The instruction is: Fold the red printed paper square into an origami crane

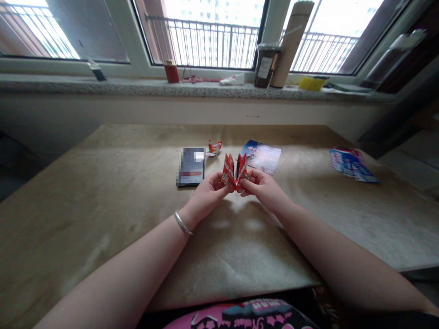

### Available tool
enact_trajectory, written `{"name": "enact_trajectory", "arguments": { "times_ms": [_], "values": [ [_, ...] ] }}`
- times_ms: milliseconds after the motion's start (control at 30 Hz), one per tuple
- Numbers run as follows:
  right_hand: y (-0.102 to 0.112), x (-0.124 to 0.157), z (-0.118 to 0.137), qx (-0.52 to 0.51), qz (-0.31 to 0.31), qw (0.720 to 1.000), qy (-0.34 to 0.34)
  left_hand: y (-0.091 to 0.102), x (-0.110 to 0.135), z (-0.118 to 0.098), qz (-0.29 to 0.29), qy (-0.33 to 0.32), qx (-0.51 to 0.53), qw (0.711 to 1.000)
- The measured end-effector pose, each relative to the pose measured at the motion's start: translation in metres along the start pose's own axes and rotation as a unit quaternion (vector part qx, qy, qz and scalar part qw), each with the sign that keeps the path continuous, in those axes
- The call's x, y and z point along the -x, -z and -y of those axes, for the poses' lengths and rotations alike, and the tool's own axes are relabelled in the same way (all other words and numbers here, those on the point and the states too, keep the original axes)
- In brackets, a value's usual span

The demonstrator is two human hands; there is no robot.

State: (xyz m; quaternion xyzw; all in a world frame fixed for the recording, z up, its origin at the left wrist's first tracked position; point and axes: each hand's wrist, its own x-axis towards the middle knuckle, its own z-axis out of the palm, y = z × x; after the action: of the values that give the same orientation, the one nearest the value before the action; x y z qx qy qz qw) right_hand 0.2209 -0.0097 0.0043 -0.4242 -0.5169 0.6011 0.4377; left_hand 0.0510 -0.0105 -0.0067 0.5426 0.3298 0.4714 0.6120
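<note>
At the frame's centre, the left hand [207,194] and right hand [262,186] pinch a red folded paper figure [234,171] between their fingertips, above the tan worktop [103,205]. Just behind lie a dark phone [191,167], a smaller red folded paper piece [214,147] and a blue printed paper sheet [261,156].

A wide table [85,205] with a pale brown, slightly cloudy surface carried everything. A dark phone [190,167] lay flat on it, just to the left of the fingers of the left hand [206,194]. A small folded red paper piece [215,147] lay beyond these fingers, near the far right corner of the phone. A blue printed sheet [261,157] lay flat just beyond the fingers of the right hand [264,186]. More blue printed sheets [353,165] lay well apart to the right of those fingers, close to the table's right edge
</note>
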Motion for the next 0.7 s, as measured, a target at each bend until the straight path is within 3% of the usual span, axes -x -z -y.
{"name": "enact_trajectory", "arguments": {
  "times_ms": [700],
  "values": [
    [-0.0071, 0.0027, -0.0034, 0.028, 0.025, 0.998, 0.048, -0.0047, -0.0005, -0.0017, 0.014, -0.009, -0.007, 1.0]
  ]
}}
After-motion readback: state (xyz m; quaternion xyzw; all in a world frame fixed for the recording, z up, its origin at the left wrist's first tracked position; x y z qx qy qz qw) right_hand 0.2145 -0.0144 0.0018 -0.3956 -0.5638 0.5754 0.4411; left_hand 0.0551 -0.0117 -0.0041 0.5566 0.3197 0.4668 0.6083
